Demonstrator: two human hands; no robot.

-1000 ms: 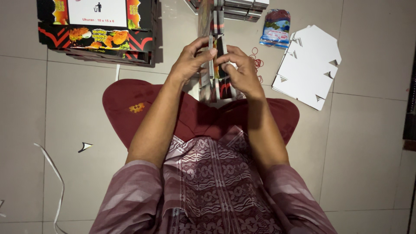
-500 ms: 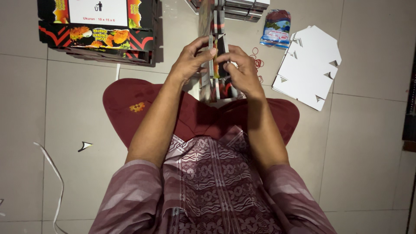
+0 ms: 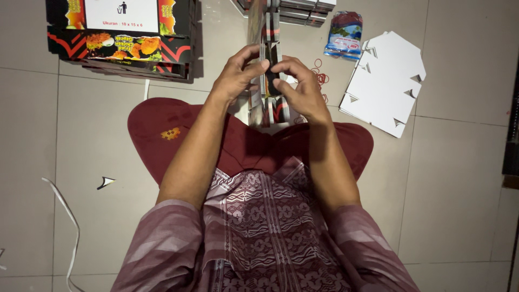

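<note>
I sit on the tiled floor with a dark red cushion [image 3: 162,130] under my legs. Both hands are raised in front of me on a flat, folded cardboard box [image 3: 270,75], printed black, red and white, which stands on edge. My left hand [image 3: 238,73] grips its left side with fingers curled over the top. My right hand [image 3: 303,86] pinches its right side, thumb near the top edge. The box's lower part shows between my wrists.
A stack of flat printed boxes [image 3: 124,38] lies at the far left. Blank white die-cut cardboard sheets [image 3: 386,81] lie at the right, beside a small blue packet [image 3: 344,33] and loose red rubber bands [image 3: 320,75]. More folded boxes [image 3: 303,11] sit at top. A white strap [image 3: 67,216] curls at left.
My hands have stayed on the folded box; the fingers shifted slightly along its top edge.
</note>
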